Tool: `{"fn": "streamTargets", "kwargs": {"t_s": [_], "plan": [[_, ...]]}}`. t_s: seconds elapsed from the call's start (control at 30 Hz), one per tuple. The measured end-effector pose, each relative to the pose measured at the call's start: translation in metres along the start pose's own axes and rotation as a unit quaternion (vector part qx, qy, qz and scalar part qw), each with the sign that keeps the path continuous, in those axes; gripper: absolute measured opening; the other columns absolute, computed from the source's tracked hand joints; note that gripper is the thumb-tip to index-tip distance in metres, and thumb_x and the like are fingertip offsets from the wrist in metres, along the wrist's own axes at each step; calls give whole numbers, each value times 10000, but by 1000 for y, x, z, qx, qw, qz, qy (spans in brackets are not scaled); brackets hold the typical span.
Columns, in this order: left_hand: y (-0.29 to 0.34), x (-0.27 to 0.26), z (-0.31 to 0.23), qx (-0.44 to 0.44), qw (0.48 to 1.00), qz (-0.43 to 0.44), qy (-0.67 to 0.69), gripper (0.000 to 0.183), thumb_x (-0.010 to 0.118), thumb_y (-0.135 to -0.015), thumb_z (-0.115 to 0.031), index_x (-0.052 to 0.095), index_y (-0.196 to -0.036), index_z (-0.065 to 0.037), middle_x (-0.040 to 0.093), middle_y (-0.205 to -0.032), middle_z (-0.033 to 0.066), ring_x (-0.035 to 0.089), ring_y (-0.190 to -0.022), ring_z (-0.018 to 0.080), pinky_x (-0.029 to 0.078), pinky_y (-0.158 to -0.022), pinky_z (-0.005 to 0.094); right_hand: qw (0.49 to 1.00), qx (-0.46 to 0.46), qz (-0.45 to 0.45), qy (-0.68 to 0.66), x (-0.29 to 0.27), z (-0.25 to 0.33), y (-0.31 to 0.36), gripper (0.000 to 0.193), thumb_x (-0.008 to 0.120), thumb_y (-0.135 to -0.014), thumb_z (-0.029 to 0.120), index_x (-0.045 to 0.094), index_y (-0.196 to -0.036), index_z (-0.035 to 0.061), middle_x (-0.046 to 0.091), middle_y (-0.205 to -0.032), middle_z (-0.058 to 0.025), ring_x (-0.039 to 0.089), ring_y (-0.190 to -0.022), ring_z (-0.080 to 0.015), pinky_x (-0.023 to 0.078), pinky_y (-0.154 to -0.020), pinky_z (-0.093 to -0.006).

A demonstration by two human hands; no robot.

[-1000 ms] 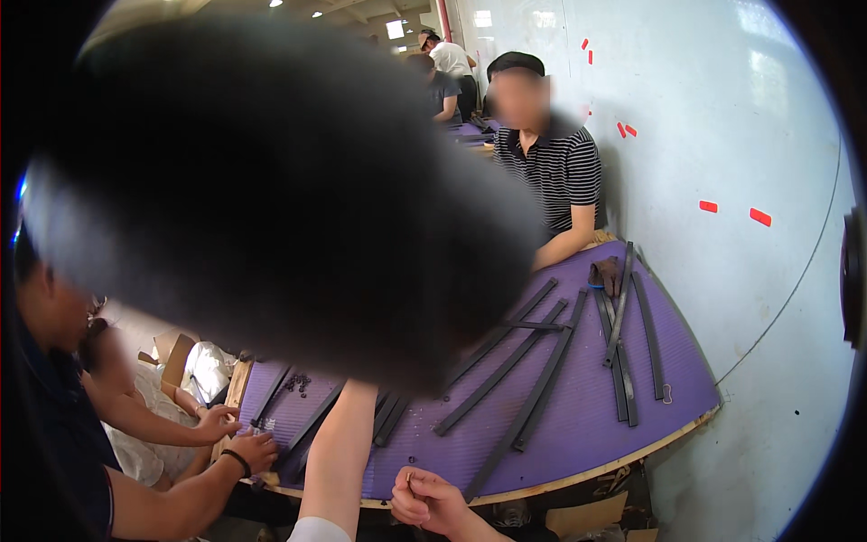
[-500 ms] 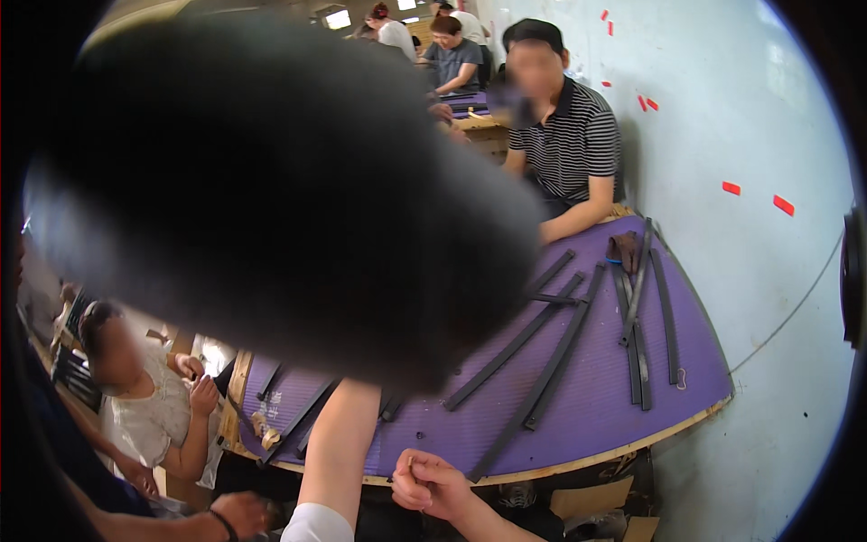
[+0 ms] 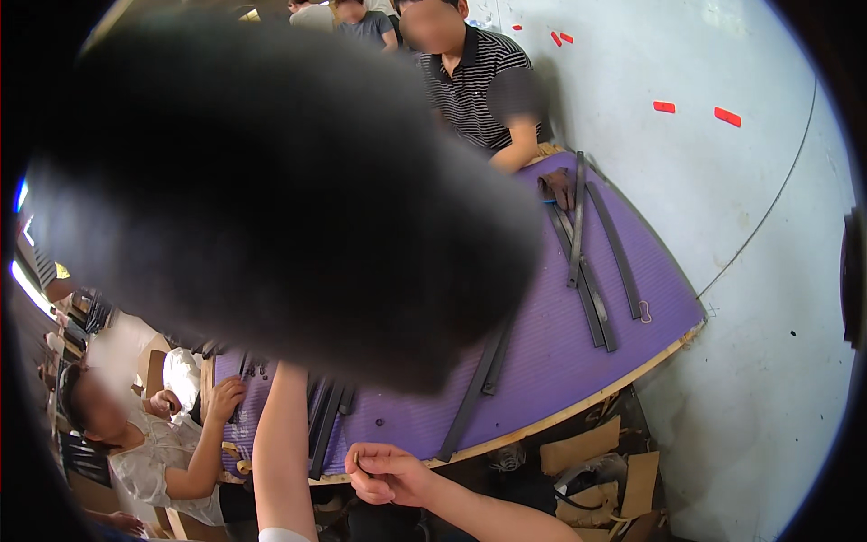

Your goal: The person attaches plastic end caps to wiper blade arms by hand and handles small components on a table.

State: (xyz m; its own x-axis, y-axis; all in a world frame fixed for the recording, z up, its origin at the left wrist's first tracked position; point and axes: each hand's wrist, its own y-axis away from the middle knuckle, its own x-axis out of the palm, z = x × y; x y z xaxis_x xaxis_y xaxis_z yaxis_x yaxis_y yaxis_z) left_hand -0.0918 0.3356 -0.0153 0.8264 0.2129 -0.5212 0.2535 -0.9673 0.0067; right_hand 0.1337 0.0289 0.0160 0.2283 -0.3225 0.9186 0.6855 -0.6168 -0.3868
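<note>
Purple ribbed sheeting covered a wood-edged table (image 3: 533, 388), and a large dark blur (image 3: 298, 199) close to the camera hid its far left part. At the table's left end sat a co-worker in a white top (image 3: 149, 465), one hand (image 3: 228, 396) resting on the table. Next, the wearer's left forearm (image 3: 282, 443) reached over the table's near edge; its left hand was lost behind the blur, so its grip could not be told. Just right of that forearm, dark flat bars (image 3: 327, 429) lay on the table, then a small dark ring (image 3: 379, 422). At the table's near edge, the right hand (image 3: 384, 471) pinched a small brass-coloured piece (image 3: 356, 460) between thumb and fingers. Judging by looks, the piece was light, stiff and easily dropped, best held by its sides with the fingertips. A longer dark bar (image 3: 471, 402) slanted to the near edge. Beyond the table's far side sat a person in a striped shirt (image 3: 470, 90). Towards the table's right end lay a brown glove (image 3: 557, 188), more crossed bars (image 3: 578, 244) and a wire loop (image 3: 645, 313); past that end stood a pale wall (image 3: 768, 235).
</note>
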Motion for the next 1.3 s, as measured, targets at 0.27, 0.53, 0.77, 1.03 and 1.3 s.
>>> {"fn": "streamTargets", "kwargs": {"t_s": [0.27,0.53,0.77,1.03,1.3], "plan": [[163,47,-114,106,994,19,-15,284,721,-914,-245,723,-799,15,628,-677,2,533,-633,86,425,-598,267,999,37,28,19,10,-2,19,234,489,-1051,207,564,-1074,-13,473,-623,-14,397,-493,-76,326,-469,-229],[276,70,-48,300,921,136,-208,191,727,-877,-192,726,-915,-4,696,-808,150,658,-663,296,519,-628,377,992,95,55,63,17,-2,21,266,536,-1035,234,592,-1037,-26,474,-591,1,396,-470,-58,315,-460,-224],[299,42,-46,157,979,101,-84,170,576,-943,8,673,-1080,38,704,-904,139,656,-749,224,522,-698,315,976,165,53,132,24,-8,15,268,589,-1013,272,634,-1036,9,497,-604,17,408,-479,-40,303,-474,-225],[280,11,-3,195,952,-89,-220,292,622,-890,47,637,-1180,15,699,-1011,109,659,-872,241,530,-790,329,966,217,55,131,12,-22,7,259,600,-1007,259,628,-1025,3,537,-714,30,447,-538,-29,337,-461,-201],[277,21,9,230,954,29,-188,323,724,-800,21,675,-1119,-2,728,-964,96,656,-813,231,531,-736,335,967,217,17,129,2,-37,-3,249,584,-1022,272,638,-1032,29,473,-598,33,397,-486,-46,319,-493,-226]]}}
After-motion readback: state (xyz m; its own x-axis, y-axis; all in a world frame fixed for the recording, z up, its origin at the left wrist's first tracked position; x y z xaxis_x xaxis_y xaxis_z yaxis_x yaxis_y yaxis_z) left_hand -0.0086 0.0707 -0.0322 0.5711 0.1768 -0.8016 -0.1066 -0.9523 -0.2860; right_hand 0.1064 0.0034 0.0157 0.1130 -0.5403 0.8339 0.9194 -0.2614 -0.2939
